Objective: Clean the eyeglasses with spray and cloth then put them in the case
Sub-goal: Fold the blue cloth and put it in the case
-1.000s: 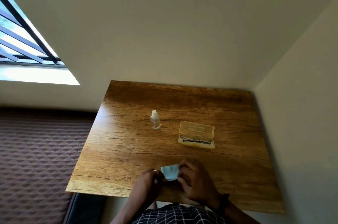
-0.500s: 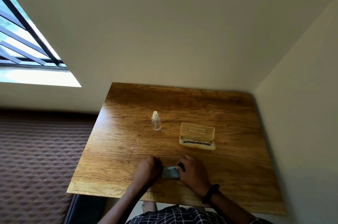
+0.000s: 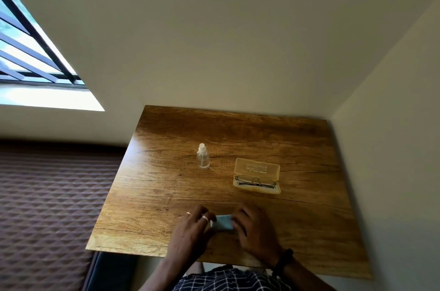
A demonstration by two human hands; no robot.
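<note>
A person sat at a wooden counter (image 3: 309,148) pushed into the corner of a pale-walled room, seen from above. At six o'clock on the counter, close to its near edge, the left hand (image 3: 190,229) and the right hand (image 3: 256,229) met around a small, light blue cloth (image 3: 223,221), folded into a neat rectangle and lying on or just above the wood. The fingers (image 3: 203,214) of the left hand, two of them ringed, curled over the cloth's left end, and those of the right hand curled over its right end, so each hand held one end; the thumbs were hidden. At about eleven o'clock, well apart from the hands, a small clear spray bottle (image 3: 203,157) stood upright with nobody touching it. At about two o'clock a translucent yellow case (image 3: 257,167) lay with its lid open, and the eyeglasses (image 3: 256,181) rested folded inside its lower half. A black band (image 3: 282,261) circled the right wrist, a barred window (image 3: 35,60) showed at ten o'clock, and a brown quilted bed (image 3: 47,195) lay at nine o'clock. As for progress, the glasses sat in the case, but the lid was not closed, and nothing showed whether the lenses had been sprayed or wiped. Either the cleaning was finished and only closing the case remained, or every step was yet to be done.
</note>
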